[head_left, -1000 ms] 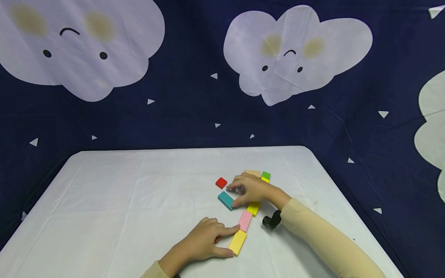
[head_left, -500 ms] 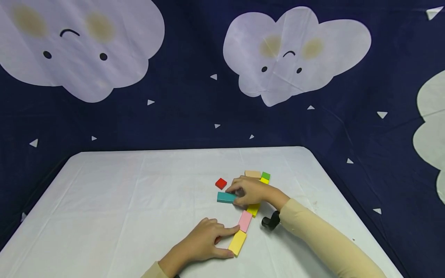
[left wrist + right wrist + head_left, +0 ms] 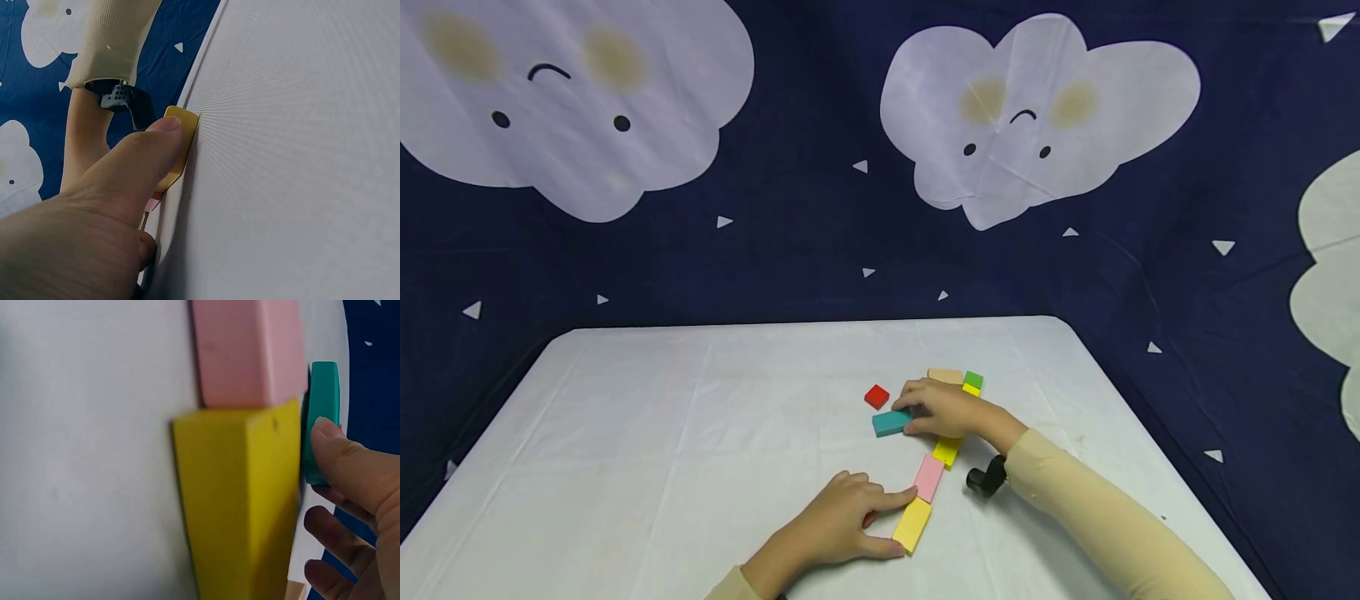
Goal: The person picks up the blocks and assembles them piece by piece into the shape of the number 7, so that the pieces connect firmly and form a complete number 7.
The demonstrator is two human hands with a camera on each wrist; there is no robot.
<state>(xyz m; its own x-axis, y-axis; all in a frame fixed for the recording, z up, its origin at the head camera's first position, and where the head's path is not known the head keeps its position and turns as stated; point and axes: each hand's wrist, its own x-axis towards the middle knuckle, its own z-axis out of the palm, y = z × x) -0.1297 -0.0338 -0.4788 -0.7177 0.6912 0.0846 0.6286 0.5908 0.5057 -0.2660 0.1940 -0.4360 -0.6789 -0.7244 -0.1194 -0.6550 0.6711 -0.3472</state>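
My right hand point(image 3: 947, 407) pinches one end of a teal wooden block point(image 3: 891, 422); in the right wrist view its thumb lies on the teal block's point(image 3: 325, 394) side. My left hand point(image 3: 842, 518) holds a light yellow block point(image 3: 912, 525), thumb at its near end and index fingertip where it meets a pink block point(image 3: 928, 477). The left wrist view shows that thumb against the yellow block's point(image 3: 187, 134) end. Beyond the pink block, a brighter yellow block point(image 3: 947, 452) continues the row, partly hidden under my right hand.
A small red block point(image 3: 877, 397) lies just beyond the teal one. Past my right hand are a tan block point(image 3: 945, 376), a green block point(image 3: 973, 380) and a bit of yellow point(image 3: 972, 389). All rest on a white-covered table point(image 3: 662, 450) before a dark blue cloud-print cloth point(image 3: 805, 250).
The teal block has turned from slanting to lying nearly crosswise, its right end now tipped slightly away, between my right hand's fingers. My left hand and the row have stayed put.
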